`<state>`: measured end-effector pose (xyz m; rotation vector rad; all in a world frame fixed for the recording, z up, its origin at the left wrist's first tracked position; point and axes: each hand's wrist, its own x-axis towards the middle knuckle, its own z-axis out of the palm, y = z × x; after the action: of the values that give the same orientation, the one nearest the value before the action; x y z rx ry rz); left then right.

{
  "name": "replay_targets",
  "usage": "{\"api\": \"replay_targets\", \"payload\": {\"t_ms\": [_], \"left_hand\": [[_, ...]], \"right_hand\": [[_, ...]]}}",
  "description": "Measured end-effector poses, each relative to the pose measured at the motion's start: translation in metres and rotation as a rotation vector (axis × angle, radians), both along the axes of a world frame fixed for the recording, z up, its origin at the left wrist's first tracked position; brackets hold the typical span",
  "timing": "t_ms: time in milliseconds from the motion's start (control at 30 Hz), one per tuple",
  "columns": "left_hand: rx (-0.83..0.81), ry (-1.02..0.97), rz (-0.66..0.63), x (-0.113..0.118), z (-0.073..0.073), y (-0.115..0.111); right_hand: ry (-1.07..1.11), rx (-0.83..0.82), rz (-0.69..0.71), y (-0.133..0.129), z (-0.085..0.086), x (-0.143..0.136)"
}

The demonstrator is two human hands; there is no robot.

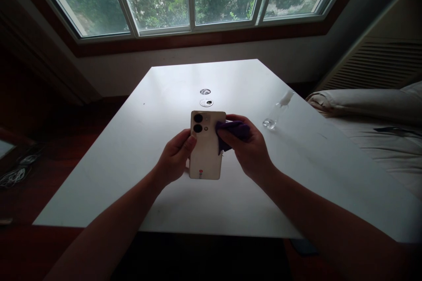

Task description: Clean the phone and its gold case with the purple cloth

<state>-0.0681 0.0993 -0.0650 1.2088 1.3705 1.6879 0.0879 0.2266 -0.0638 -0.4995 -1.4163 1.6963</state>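
Observation:
A pale smartphone (206,153) is held above the table, its back and dark camera lenses facing me. My left hand (176,153) grips the phone's left edge, thumb on the back. A bunched purple cloth (234,134) is pinched in my right hand (253,149) and lies against the phone's right edge and back. The fingers of my right hand behind the cloth are partly hidden. To the right, a clear bottle (275,112) lies on its side on the table.
The white table (108,175) narrows toward the window (194,0). A round cable hole (205,91) and its cover (206,103) sit beyond the phone. A bed with rolled bedding (356,101) is at right. Tangled cables (16,175) lie on the floor at left.

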Motion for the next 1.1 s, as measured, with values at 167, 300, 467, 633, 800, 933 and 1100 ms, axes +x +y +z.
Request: {"api": "replay_targets", "payload": {"t_ms": [167,300,467,633,800,933,1100], "left_hand": [[-0.012,-0.012,0.039,0.002,0.001,0.001],[-0.009,-0.05,0.084,0.002,0.0,0.003],[0.013,-0.101,0.17,-0.001,0.0,0.005],[0.006,-0.195,0.227,-0.003,-0.001,0.008],[-0.057,-0.234,0.242,-0.004,-0.001,0.012],[-0.112,-0.246,0.209,-0.005,-0.003,0.014],[-0.232,-0.257,0.107,-0.001,-0.001,0.012]], "right_hand": [[-0.055,-0.032,0.083,0.0,0.002,-0.001],[-0.1,-0.085,0.227,-0.004,-0.001,-0.002],[-0.127,-0.153,0.479,-0.012,-0.007,-0.004],[-0.197,-0.158,0.584,-0.016,-0.008,-0.006],[-0.159,-0.196,0.56,-0.016,-0.007,-0.004],[-0.105,-0.196,0.456,-0.016,-0.007,-0.003],[-0.183,-0.156,0.335,-0.01,-0.009,-0.004]]}}
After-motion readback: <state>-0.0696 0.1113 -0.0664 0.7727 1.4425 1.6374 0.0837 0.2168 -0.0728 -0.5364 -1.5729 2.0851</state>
